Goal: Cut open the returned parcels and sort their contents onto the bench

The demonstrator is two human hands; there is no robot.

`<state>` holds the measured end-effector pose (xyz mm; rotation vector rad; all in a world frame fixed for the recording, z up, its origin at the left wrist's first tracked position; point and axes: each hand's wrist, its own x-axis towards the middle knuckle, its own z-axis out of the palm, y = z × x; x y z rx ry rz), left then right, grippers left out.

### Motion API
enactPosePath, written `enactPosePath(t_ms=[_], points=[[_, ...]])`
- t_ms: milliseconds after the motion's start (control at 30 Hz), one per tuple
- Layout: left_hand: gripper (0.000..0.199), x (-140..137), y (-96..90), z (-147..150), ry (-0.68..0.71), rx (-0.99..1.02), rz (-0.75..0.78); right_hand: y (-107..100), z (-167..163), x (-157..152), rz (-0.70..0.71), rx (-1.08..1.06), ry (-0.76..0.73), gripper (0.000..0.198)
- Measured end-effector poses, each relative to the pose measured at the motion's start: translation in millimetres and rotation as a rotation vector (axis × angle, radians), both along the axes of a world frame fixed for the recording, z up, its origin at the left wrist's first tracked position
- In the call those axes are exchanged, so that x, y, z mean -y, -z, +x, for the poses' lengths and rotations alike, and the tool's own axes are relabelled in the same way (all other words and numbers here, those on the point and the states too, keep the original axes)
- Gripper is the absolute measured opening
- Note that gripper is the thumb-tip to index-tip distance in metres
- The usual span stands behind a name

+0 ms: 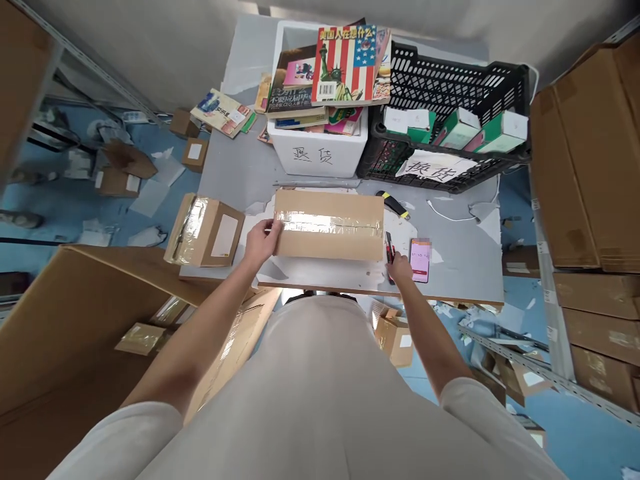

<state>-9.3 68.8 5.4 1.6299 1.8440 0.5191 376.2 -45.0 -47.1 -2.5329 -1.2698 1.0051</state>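
A long cardboard box (pixel 330 243) with clear tape along its top lies flat on the grey table in front of me. My left hand (pixel 262 241) grips its left end, the thumb on the upper face. Just off the box's right end, my right hand (pixel 400 268) is closed round a red and black utility knife (pixel 389 247), which points away from me. Whether its blade is out, I cannot tell. A second knife, yellow and black (pixel 395 204), rests beyond the box's far right corner. Close by my right hand lies a phone (pixel 419 260) with a lit screen.
At the back stand a white bin (pixel 320 153) heaped with books and a black crate (pixel 445 177) holding green-and-white boxes. A taped carton (pixel 205 233) sits at the table's left edge. A large open carton (pixel 60 320) is at lower left; stacked cartons (pixel 595 293) line the right.
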Motion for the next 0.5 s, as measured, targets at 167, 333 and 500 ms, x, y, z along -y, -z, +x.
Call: enactPosePath(t_ms=[167, 333, 500], points=[[0.062, 40, 2.9, 5, 0.243, -0.096, 0.376, -15, 5, 1, 0.089, 0.018, -0.027, 0.034], [0.052, 56, 19.7, 12, 0.485, -0.113, 0.394, -77, 3, -41, 0.433, 0.138, -0.145, 0.056], [0.053, 57, 28.8, 15, 0.45, -0.115, 0.432, -136, -82, -102, 0.381, 0.029, -1.041, 0.055]])
